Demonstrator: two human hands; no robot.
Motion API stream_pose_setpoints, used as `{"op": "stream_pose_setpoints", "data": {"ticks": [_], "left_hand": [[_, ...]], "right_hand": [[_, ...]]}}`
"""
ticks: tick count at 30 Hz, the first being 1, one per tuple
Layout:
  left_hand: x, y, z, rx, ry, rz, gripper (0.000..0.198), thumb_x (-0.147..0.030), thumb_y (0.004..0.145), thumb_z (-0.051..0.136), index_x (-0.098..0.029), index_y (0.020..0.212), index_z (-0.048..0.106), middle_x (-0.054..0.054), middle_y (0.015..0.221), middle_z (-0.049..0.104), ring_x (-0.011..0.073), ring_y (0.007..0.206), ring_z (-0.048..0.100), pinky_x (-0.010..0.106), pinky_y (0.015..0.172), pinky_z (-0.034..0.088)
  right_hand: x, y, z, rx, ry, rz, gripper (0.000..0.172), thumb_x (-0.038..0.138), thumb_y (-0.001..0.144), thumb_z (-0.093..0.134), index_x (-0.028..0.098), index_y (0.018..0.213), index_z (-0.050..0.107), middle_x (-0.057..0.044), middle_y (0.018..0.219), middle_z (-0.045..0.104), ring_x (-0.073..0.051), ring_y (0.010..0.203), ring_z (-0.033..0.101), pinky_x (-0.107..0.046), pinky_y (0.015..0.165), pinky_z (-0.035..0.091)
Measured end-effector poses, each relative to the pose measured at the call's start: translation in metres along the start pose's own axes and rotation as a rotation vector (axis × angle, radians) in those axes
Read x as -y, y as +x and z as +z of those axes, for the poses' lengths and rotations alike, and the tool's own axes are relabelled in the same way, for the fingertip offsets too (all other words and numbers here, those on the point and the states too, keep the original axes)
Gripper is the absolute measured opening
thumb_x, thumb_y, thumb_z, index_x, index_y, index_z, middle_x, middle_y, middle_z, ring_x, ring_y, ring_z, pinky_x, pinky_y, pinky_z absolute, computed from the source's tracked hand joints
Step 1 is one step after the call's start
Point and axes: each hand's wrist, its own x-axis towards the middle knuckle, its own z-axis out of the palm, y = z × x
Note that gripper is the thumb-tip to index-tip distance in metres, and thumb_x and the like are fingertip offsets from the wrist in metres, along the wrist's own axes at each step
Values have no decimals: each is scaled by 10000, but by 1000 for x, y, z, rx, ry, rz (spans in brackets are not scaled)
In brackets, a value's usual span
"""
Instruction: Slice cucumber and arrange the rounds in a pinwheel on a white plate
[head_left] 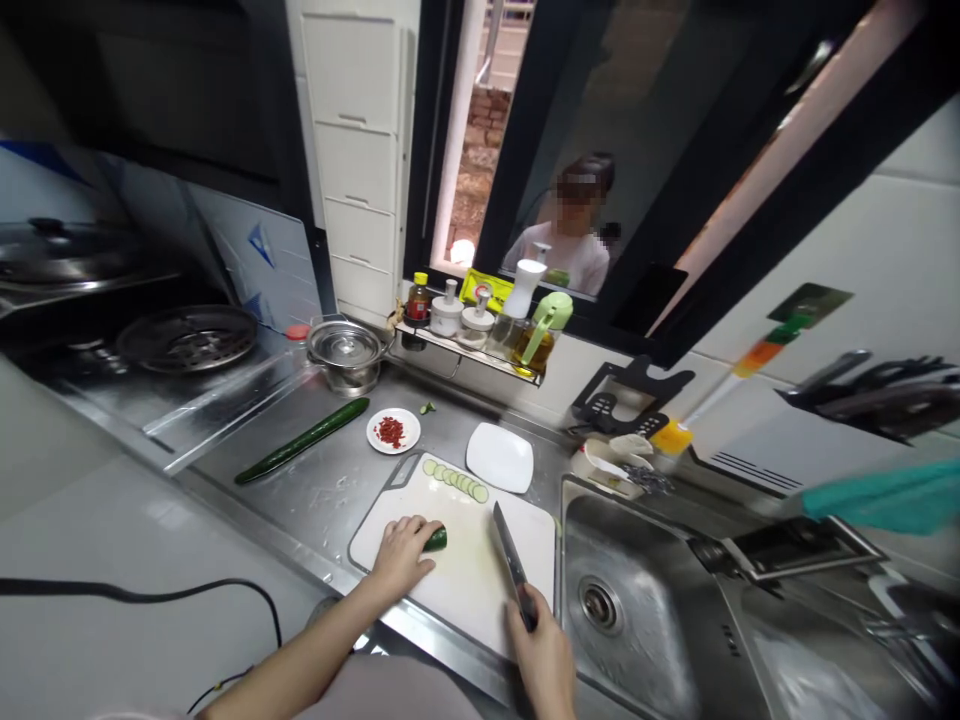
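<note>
My left hand (401,555) is curled over a short piece of cucumber (436,539), pressing it onto the white cutting board (465,585). My right hand (541,655) grips the handle of a kitchen knife (509,555); its blade points away from me over the board, to the right of the cucumber piece and apart from it. A row of several thin cucumber slices (455,479) lies along the board's far edge.
A whole cucumber (304,440) lies on the steel counter to the left. A small dish of chopped red chilli (393,431) and an empty white plate (500,457) sit behind the board. A sink (637,610) is to the right, a lidded pot (346,352) and the stove (187,338) at back left.
</note>
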Motion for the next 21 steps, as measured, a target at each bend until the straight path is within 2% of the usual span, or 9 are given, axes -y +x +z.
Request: {"op": "stream_pose_setpoints", "data": {"ticks": [5,9,14,17,21], "left_hand": [[9,8,-2,-13,-28,-1,531,-184,776,565,-351,1279,537,34,1176,603,232,1114,514,347,958,355],[23,27,-16,-180,-78,-97,504,-226,787,582,-336,1278,544,36,1204,597,236,1132,506,343,956,366],[47,66,-38,-371,-35,-323,493,-237,814,579,-321,1297,528,68,1190,601,264,1141,495,392,951,364],[57,84,-42,-380,-9,-358,508,-242,813,588,-324,1308,513,76,1196,593,272,1144,487,413,952,359],[63,96,-40,-299,32,-356,538,-250,799,611,-341,1317,498,66,1233,568,268,1171,465,411,965,343]], "right_hand": [[12,0,4,16,-11,-14,500,499,868,390,237,1243,591,-87,1024,728,-267,976,673,-312,775,489],[14,-3,6,18,-2,-21,514,511,867,386,226,1244,589,-96,1028,724,-271,980,670,-312,776,488],[10,-5,8,5,-5,3,509,511,864,383,225,1225,600,-98,989,731,-270,954,679,-308,753,490],[9,-4,8,7,5,20,510,516,858,387,228,1221,602,-99,987,731,-275,949,680,-313,745,492],[8,-4,8,-11,34,39,534,530,838,409,220,1229,600,-104,1015,726,-281,970,671,-318,758,491]]}}
